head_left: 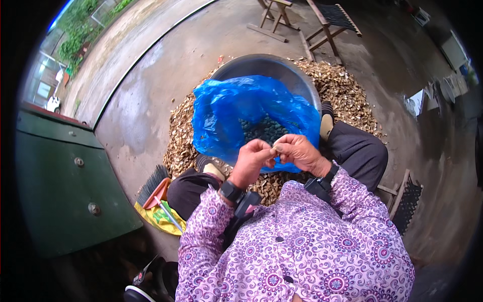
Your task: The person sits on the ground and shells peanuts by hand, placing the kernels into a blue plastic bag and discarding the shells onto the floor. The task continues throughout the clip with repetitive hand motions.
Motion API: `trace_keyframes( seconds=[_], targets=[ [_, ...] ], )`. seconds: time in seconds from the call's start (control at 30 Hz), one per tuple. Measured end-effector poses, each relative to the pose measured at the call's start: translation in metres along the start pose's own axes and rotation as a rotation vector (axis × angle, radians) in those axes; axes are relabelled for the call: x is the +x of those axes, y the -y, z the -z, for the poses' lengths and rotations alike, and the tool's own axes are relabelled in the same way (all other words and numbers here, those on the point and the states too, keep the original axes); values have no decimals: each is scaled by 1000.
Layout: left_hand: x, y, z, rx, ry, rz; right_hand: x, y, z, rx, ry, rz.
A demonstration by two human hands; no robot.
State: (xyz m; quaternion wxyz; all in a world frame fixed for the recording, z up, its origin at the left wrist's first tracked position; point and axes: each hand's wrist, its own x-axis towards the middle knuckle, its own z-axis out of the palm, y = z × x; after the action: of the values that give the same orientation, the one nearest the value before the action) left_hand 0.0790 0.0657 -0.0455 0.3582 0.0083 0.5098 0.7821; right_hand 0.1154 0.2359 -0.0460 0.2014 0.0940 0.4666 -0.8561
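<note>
My left hand [250, 161] and my right hand [301, 155] meet at chest height, fingertips closed together on a small pale piece [273, 150], which they partly hide. Beneath them, a crumpled blue plastic bag [216, 118] lies in a wide metal basin [299, 75], holding many small dark rounded items [259, 130]. Heaps of broken tan shells [347, 88] surround the basin on the floor. My bent legs [357, 156] sit either side of it, and both wrists carry dark strapped devices.
A green metal panel [63, 181] stands at left, near a broom [153, 189] and dustpan on a yellow sack [166, 219]. Folding wooden stools [334, 15] stand beyond the basin, another [405, 211] at my right. A concrete floor [131, 100] reaches toward greenery outside.
</note>
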Motion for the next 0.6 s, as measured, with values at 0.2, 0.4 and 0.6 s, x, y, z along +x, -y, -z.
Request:
trace_keyframes(
  seconds=[0.2, 0.4, 0.6],
  targets=[
    [-19, 21, -11, -113, -68, 13, -13, -14, 10, 18, 81, 2],
    [-31, 26, -18, 218, -159, 26, -18, -34, 29, -166, 96, 11],
    [-47, 26, -16, 278, -83, 79, -25, -43, 25, -192, 204, -8]
  ],
)
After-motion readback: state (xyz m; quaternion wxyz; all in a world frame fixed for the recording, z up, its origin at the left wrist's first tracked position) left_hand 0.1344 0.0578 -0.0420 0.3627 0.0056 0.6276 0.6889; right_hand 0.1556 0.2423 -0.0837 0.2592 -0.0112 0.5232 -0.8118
